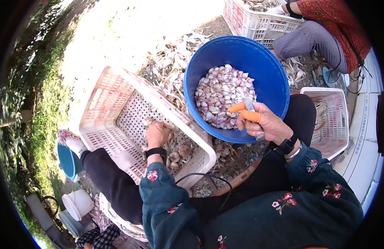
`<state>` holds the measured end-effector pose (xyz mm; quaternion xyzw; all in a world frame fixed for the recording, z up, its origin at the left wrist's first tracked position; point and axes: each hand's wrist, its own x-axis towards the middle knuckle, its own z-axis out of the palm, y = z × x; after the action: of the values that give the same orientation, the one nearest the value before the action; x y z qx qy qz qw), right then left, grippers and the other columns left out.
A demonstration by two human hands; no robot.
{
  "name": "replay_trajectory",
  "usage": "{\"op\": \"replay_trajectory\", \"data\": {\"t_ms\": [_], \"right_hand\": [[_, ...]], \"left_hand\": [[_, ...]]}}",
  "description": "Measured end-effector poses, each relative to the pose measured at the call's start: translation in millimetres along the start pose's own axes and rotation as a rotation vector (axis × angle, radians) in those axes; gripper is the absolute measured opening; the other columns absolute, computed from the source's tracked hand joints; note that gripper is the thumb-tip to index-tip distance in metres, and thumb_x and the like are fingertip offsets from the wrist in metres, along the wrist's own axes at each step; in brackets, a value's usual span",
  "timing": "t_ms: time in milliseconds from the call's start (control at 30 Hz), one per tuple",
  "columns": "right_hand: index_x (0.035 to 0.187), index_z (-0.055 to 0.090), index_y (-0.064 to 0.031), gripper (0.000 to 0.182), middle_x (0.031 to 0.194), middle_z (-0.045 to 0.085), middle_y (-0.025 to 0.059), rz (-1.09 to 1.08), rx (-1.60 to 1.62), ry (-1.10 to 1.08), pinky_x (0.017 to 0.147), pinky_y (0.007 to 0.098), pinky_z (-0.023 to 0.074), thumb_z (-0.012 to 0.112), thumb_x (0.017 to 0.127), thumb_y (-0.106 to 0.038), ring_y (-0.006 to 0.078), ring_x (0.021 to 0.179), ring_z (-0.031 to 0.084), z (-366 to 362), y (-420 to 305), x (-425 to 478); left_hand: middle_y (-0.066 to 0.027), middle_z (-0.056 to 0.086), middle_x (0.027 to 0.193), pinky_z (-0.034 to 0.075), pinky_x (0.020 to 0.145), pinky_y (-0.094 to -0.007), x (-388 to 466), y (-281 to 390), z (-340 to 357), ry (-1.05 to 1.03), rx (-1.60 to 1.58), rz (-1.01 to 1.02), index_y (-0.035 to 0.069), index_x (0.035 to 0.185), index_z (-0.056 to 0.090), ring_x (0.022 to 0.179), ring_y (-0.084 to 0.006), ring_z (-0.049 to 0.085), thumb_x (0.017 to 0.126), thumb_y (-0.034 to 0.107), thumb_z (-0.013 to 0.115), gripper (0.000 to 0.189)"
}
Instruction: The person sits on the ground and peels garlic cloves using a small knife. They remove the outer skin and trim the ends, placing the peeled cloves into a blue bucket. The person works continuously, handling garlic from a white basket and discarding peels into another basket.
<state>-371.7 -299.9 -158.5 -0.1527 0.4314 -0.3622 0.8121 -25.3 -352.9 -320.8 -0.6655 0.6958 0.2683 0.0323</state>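
My left hand [158,134] reaches down into a white perforated plastic crate [101,102], among whole garlic bulbs [184,150]. Its fingertips are hidden behind the hand, so I cannot tell whether it grips a bulb. Over the near rim of a blue plastic bucket [238,46], my right hand [268,122] is closed around a small metal tool [250,106], perhaps a short knife. Orange finger covers [250,116] sit on two of its fingers. Loose garlic cloves [223,93], white and purple, cover the bucket's bottom.
Dry garlic husks [170,71] litter the ground behind the crate. Another person's gloved hand [276,10] rests at a second crate [260,25] of garlic. A smaller white basket [332,137] stands right of my knee. A white bucket [77,204] lies lower left.
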Motion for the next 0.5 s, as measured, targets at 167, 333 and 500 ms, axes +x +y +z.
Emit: {"op": "replay_trajectory", "data": {"t_ms": [167, 333, 500], "right_hand": [[0.12, 0.051, -0.0021, 0.03, 0.082, 0.059, 0.0054, -0.229, -0.202, -0.074, 0.04, 0.0147, 0.0302, 0.056, 0.094, -0.016, -0.0015, 0.048, 0.039, 28.6, 14.4, -8.2], [0.113, 0.055, 0.0005, 0.03, 0.081, 0.06, 0.0034, -0.544, -0.74, -0.121, 0.062, 0.0241, 0.0434, 0.06, 0.091, -0.019, 0.0069, 0.068, 0.051, 60.7, 53.1, -36.4], [0.095, 0.057, 0.0011, 0.026, 0.07, 0.056, 0.0145, -0.645, -0.986, -0.217, 0.059, 0.034, 0.0439, 0.066, 0.085, -0.022, 0.0167, 0.063, 0.055, 72.1, 95.3, -66.2]], "left_hand": [[-0.0183, 0.066, 0.091, 0.05, 0.076, -0.0372, -95.2, 37.6, -98.4, 0.117, -0.253, 0.063, 0.001, 0.077, 0.067, 0.081, -0.0325, 0.064, 0.065, 0.014, 0.065, 0.017], [-0.0149, 0.067, 0.092, 0.048, 0.067, -0.0294, -187.9, 97.0, -133.8, 0.168, -0.741, 0.232, -0.005, 0.073, 0.061, 0.072, -0.018, 0.061, 0.066, 0.003, 0.062, 0.01], [-0.0051, 0.067, 0.079, 0.046, 0.063, -0.0221, -242.7, 128.7, -111.8, 0.094, -0.959, 0.261, -0.003, 0.083, 0.066, 0.065, -0.0083, 0.057, 0.072, -0.001, 0.06, 0.013]]}}
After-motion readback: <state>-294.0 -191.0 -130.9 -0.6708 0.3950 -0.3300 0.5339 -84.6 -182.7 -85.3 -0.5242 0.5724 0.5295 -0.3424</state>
